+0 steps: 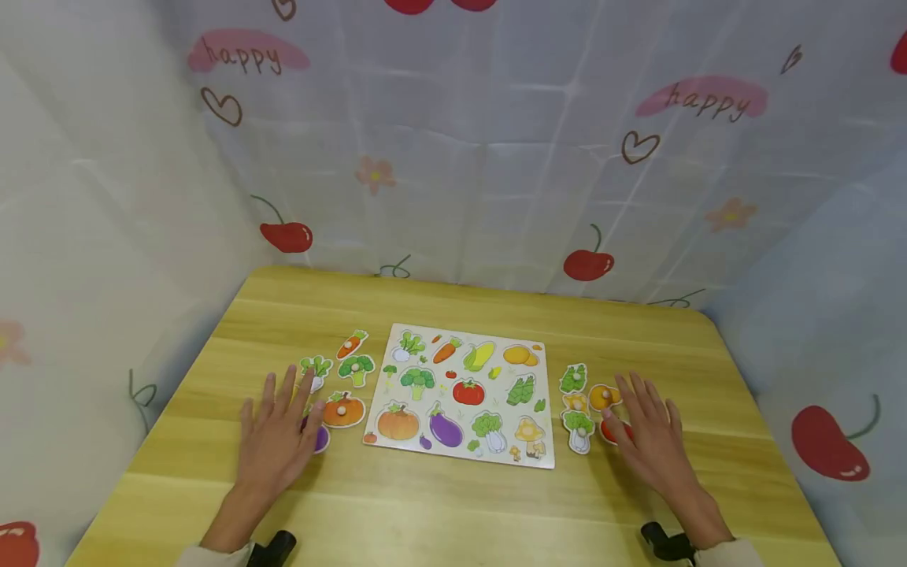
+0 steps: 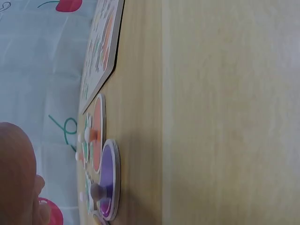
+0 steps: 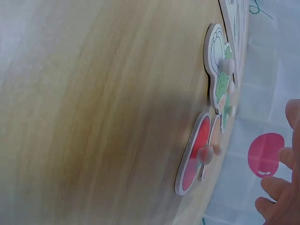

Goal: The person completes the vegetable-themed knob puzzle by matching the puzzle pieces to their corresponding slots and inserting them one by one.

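Note:
A vegetable puzzle board [image 1: 453,394] lies flat at the middle of the table. To its left are knobbed wooden pieces: a carrot [image 1: 350,345], broccoli [image 1: 356,368], radish [image 1: 316,370], pumpkin [image 1: 344,410] and purple eggplant [image 2: 108,173]. My left hand [image 1: 278,433] is spread above the eggplant and radish, partly hiding them, and holds nothing. On the right lie a bok choy [image 1: 579,431], mushroom [image 1: 576,402], green asparagus-like piece [image 1: 574,378], yellow-orange piece [image 1: 603,396] and tomato [image 3: 196,152]. Above the tomato, my right hand [image 1: 653,437] stays spread, gripping nothing.
The wooden table [image 1: 425,520] ends at a printed curtain [image 1: 460,173] with cherries and hearts. More curtain hangs along both sides. Dark wrist straps [image 1: 272,547] show at the near edge.

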A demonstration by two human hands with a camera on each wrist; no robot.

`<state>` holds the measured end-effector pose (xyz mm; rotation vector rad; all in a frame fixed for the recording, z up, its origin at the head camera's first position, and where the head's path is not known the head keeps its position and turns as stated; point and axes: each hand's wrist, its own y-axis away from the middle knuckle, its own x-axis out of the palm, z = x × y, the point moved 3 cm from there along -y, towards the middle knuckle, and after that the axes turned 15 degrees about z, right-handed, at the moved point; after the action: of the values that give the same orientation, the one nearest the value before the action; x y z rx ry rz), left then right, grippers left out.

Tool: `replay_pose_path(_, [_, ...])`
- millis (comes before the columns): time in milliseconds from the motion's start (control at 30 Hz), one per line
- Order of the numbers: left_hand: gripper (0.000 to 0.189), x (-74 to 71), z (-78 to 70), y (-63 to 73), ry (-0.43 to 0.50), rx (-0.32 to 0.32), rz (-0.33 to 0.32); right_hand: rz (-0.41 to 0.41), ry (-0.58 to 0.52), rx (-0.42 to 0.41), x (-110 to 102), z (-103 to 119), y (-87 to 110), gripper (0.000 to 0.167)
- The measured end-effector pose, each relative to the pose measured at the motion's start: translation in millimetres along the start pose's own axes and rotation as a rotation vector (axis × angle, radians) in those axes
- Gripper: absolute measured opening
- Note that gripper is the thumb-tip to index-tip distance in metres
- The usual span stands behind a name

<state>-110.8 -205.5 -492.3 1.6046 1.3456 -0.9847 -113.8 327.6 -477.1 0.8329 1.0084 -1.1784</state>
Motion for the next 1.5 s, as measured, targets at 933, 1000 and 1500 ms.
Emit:
replay_pose_path(933, [0.06,27.4,-30.1,0.2,0.111,0.058,0.076,0.067,0.018,-0.078,7,8,-2.7,0.059])
replay_pose_path(1000, [0.062,30.1,-32.8,1.4,0.124,0.065,0.089,0.07,0.016,-0.092,7,8,-3.3,0.058])
replay_pose_path(1500, [0.064,43.6,-45.5,4.5,0.183,0.096,0.102,0.046,-0.019,-0.196,9,13,-7.4,0.04])
